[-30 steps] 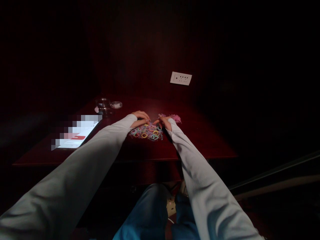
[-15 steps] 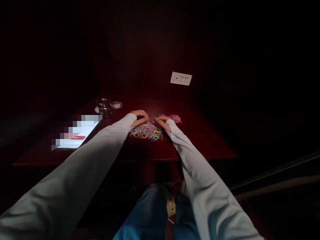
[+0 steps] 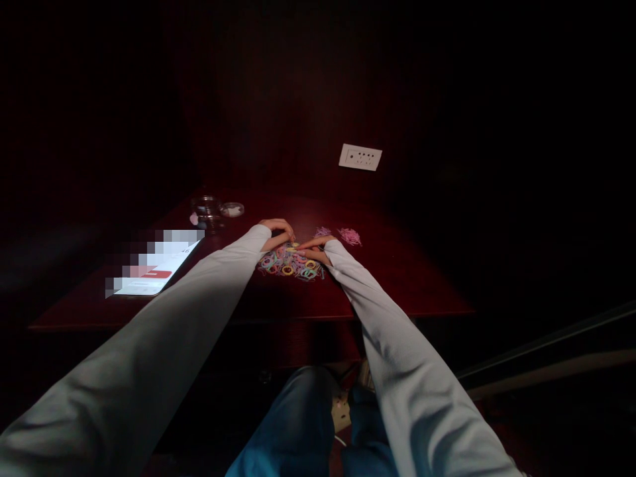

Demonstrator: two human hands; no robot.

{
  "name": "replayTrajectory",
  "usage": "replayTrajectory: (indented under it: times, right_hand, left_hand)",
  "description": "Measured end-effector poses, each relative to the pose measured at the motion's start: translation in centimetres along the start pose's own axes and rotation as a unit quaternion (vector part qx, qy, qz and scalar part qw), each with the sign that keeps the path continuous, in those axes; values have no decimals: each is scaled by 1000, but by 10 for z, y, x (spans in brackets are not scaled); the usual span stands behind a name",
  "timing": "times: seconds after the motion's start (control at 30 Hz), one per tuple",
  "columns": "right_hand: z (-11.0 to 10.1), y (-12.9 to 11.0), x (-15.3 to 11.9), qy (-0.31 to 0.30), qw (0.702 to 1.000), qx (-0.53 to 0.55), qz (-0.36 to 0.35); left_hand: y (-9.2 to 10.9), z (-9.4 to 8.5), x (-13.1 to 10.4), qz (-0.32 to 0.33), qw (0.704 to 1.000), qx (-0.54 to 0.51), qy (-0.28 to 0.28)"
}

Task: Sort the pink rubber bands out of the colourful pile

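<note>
A pile of small multicoloured bands (image 3: 298, 266) lies on the dark red table, with a few yellow rings among them. My left hand (image 3: 279, 232) is curled at the pile's back left edge, its fingertips bent down to the bands. From the right, my right hand (image 3: 315, 248) reaches over the pile, its fingers stretched toward my left fingertips and its thumb below them. Whatever lies between the left fingers is too small to make out. Behind my right hand sit a small purple heap (image 3: 322, 232) and a pink heap (image 3: 350, 236) of bands.
At the left of the table (image 3: 397, 285) lies a lit phone or tablet (image 3: 159, 273), partly pixelated. Clear round containers (image 3: 206, 207) and a small clear lid or dish (image 3: 232, 210) stand behind it. A white socket plate (image 3: 360, 157) is on the back wall.
My right hand has moved left and slightly down, from beside the purple heap to over the mixed pile, uncovering the purple heap. My left hand has hardly moved.
</note>
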State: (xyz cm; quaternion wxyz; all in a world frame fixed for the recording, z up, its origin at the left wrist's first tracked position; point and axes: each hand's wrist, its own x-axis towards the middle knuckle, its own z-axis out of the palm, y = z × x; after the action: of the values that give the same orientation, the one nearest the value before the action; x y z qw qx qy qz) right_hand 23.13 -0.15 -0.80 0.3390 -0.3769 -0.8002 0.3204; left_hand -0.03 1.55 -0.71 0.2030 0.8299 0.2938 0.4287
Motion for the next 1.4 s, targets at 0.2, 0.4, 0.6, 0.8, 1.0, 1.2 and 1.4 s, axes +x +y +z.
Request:
replayTrajectory:
  times: [0.2,0.4,0.6,0.8,1.0,1.2,1.4]
  right_hand:
    - [5,-1,2,47,998,23,33]
    - [6,6,4,102,990,67,72]
    - [2,3,4,137,985,76,72]
    - [4,2,4,144,981,107,80]
    - [3,-1,3,142,981,92,99]
    - [4,1,0,137,982,96,84]
    - [0,9,5,176,978,74,87]
  left_hand:
    - [4,-1,0,-5,1000,7,-2]
    - [4,1,-1,-3,1000,14,-1]
    - [6,7,-3,-22,999,40,-9]
    - [5,9,-3,-15,999,20,-22]
    - [7,6,-1,0,999,38,-28]
    - [7,6,-1,8,999,38,-25]
    - [4,8,-1,-2,999,37,-25]
